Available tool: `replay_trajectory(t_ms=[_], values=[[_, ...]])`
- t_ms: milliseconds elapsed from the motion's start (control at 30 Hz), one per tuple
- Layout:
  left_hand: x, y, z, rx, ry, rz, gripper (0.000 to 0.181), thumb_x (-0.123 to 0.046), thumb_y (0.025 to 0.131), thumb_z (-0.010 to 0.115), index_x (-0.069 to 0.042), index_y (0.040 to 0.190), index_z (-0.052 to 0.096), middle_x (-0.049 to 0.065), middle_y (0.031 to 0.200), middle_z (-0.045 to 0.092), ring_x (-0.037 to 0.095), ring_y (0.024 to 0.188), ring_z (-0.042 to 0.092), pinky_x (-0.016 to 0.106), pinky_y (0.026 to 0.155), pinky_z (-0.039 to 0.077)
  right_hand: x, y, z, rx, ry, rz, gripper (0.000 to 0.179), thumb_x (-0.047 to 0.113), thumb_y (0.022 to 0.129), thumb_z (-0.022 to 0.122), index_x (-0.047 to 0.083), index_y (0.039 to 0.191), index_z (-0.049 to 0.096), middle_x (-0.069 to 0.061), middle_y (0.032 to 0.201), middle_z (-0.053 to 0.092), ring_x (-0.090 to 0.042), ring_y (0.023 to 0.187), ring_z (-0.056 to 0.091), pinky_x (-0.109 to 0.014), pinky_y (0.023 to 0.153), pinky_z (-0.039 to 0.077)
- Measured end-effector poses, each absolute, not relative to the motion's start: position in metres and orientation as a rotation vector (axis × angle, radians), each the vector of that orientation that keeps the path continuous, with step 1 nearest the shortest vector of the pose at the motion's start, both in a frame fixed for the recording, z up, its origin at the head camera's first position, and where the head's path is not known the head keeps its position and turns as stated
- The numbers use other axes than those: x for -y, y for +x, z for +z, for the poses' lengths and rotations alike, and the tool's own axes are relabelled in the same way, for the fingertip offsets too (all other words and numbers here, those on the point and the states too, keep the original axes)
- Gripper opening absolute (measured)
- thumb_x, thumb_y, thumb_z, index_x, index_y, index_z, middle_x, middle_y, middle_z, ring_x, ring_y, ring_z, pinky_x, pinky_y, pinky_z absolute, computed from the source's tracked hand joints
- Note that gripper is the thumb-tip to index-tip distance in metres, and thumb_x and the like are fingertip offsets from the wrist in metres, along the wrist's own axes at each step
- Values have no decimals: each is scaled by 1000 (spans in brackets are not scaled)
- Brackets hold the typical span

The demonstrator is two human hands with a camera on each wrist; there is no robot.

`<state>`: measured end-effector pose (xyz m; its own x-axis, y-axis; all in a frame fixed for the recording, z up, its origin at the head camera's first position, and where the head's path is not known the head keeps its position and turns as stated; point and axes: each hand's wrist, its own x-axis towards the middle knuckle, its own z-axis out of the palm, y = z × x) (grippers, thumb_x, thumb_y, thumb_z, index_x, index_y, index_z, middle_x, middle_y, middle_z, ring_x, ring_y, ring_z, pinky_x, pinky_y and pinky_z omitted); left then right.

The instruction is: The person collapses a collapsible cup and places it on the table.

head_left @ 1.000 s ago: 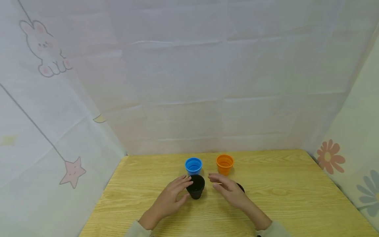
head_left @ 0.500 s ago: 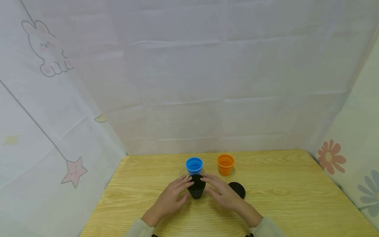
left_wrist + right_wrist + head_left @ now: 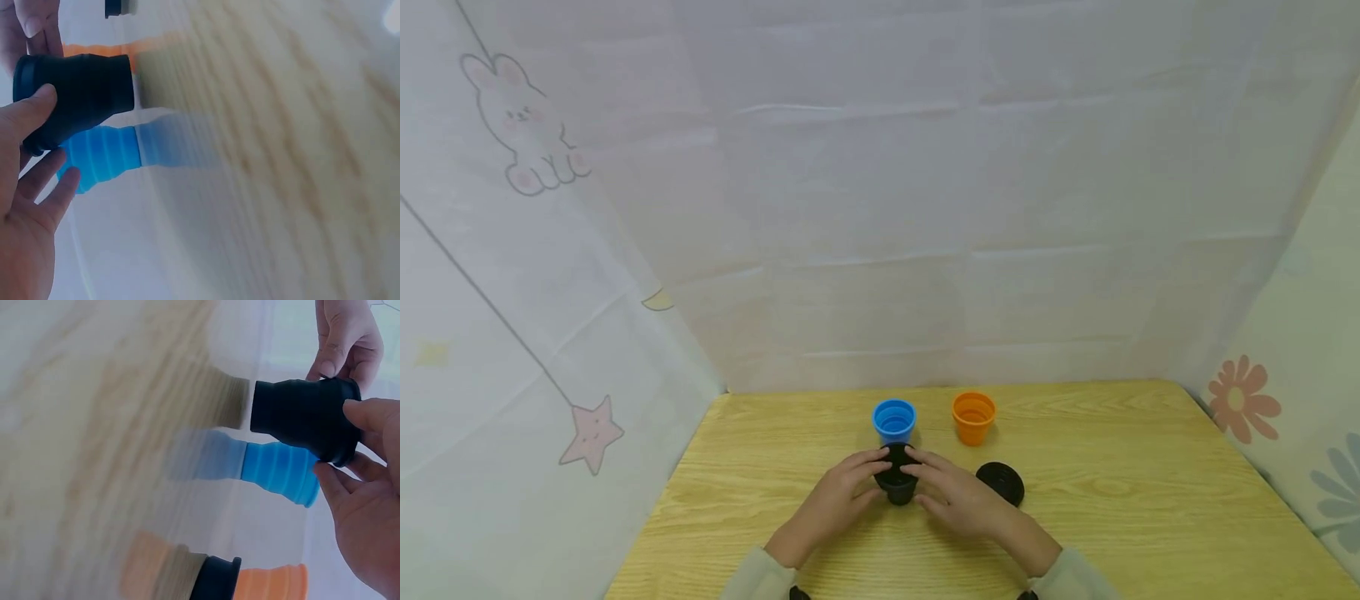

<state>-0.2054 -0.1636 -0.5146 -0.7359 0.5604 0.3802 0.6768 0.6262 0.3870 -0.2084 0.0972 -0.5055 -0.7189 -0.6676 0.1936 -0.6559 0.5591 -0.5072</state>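
A black collapsible cup (image 3: pixel 900 493) stands upright between both hands, its ribbed side wall extended, tapering toward its base. My left hand (image 3: pixel 837 497) holds its rim from the left, the thumb against the near side and fingers over the edge. From the right, my right hand (image 3: pixel 961 497) grips the same rim, with thumb and fingers around it in the right wrist view. Just behind is a blue collapsible cup (image 3: pixel 894 419), partly covered by the black one. An orange collapsible cup (image 3: pixel 973 418) stands behind and to the right.
A flat, low black cup (image 3: pixel 1002 483), folded down, lies right of my right hand; its short side shows in the right wrist view. The wood-grain table (image 3: pixel 1112 500) ends at a pale cloth backdrop (image 3: pixel 865 208), with printed cloth on both sides.
My right hand has moved left onto the black cup's rim, uncovering the low black cup beside it. The left hand's fingers have closed in on the rim. The blue and orange cups stay put.
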Motion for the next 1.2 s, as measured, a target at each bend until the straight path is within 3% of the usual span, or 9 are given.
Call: replay_trajectory(t_ms=[167, 367, 567, 800, 1200], values=[[162, -205, -513, 2556, -1041, -900, 42, -18, 93, 74, -11, 133, 65, 2, 148, 55, 26, 133, 55, 39, 103, 51, -102, -205, -503, -2792, -1187, -996, 46, 12, 100, 65, 19, 144, 55, -4, 156, 43, -25, 137, 50, -44, 105, 50], [157, -202, -506, 2480, -1064, -1027, 41, -27, 96, 68, -14, 135, 64, 2, 146, 56, 26, 132, 56, 43, 102, 52, -107, -203, -499, -2788, -1300, -1199, 45, 10, 97, 68, 15, 141, 58, -8, 146, 53, -20, 117, 63, -32, 92, 57], [149, -198, -499, 2432, -1037, -1163, 40, -25, 98, 68, -15, 136, 63, 4, 143, 59, 27, 128, 59, 40, 97, 56, -111, -201, -494, -2736, -1338, -1399, 40, 12, 98, 67, 10, 137, 60, -11, 139, 58, -23, 110, 65, -24, 82, 59], [139, -194, -495, 2378, -980, -1311, 42, -20, 98, 67, -15, 139, 60, 10, 139, 61, 29, 128, 58, 46, 94, 57, -117, -199, -491, -2662, -1151, -1548, 39, 22, 99, 66, 19, 137, 61, -4, 134, 64, -23, 112, 67, -25, 80, 59], [123, -191, -490, 2414, -872, -1617, 40, -24, 99, 68, -11, 136, 62, 10, 136, 63, 27, 127, 59, 37, 100, 53, -127, -194, -490, -2610, -888, -1710, 36, 29, 98, 68, 18, 132, 66, 0, 120, 70, -18, 99, 67, -26, 76, 60]])
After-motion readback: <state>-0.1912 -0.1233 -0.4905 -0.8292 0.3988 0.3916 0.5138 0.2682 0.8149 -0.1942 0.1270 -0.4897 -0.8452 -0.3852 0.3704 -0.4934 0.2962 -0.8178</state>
